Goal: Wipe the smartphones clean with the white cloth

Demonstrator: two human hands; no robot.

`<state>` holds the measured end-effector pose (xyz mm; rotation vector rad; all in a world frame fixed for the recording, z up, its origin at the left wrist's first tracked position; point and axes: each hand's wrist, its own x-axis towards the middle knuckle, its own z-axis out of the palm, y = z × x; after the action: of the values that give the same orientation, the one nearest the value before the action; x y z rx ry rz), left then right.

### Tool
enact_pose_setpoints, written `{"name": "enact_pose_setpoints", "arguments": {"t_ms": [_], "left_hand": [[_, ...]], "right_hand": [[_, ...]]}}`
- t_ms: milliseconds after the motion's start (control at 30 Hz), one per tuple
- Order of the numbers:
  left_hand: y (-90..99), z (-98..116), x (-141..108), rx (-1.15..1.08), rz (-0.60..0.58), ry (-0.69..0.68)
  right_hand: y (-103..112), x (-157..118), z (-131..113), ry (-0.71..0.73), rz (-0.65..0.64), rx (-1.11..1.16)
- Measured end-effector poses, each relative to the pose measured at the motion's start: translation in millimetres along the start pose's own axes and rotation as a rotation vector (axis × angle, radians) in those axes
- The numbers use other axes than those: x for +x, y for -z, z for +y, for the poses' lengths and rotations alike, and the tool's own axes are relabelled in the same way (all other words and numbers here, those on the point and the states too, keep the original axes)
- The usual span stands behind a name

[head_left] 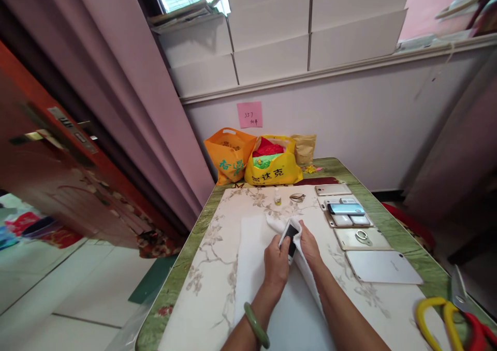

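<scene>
1. While the dark-screened phone point(291, 239) was held over the white cloth point(252, 252), it was kept between the two hands, roughly midway across the counter point(171, 289).
2. Its long axis was pointed from the near edge toward the far edge, with the far end tipped slightly toward the right edge; its screen was turned upward.
3. The phone's left side was gripped directly by the fingers of the left hand point(276, 262), the thumb being laid at its face. A gathered fold of cloth was pinched by the fingers of the right hand point(310, 243) against the right side and far end. What lay against its back could not be told.
4. Near the far-left corner, an orange bag point(229, 159) was stood upright, its contents unclear. Just beside it, an open yellow bag point(275, 174) was filled with red and green bundles. A tan pouch point(305, 150) was set behind that bag, toward the right.
5. Toward the far edge, yellowish liquid was held in a small bottle point(277, 198).
6. Along the right edge, several devices were laid out, a silver phone point(382, 267) being nearest; scissors point(450, 322) were placed by the near-right corner.
</scene>
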<state>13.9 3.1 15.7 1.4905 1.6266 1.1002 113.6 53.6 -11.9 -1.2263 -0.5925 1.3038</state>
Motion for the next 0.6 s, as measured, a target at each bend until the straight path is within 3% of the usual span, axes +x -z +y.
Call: {"name": "enact_pose_setpoints", "arguments": {"t_ms": [167,333,600], "left_hand": [[-9.2,-2.6,-0.4,-0.074,0.053,-0.004],[-18.2,-0.1,1.9,-0.166,0.130,0.034],[-24.6,5.2,17.2,-0.053,0.256,0.201]], "right_hand": [[7.3,8.0,4.0,0.030,-0.002,-0.092],[0.6,4.5,7.1,0.143,0.026,-0.090],[-13.5,-6.8,12.4,0.199,-0.131,-0.060]]}}
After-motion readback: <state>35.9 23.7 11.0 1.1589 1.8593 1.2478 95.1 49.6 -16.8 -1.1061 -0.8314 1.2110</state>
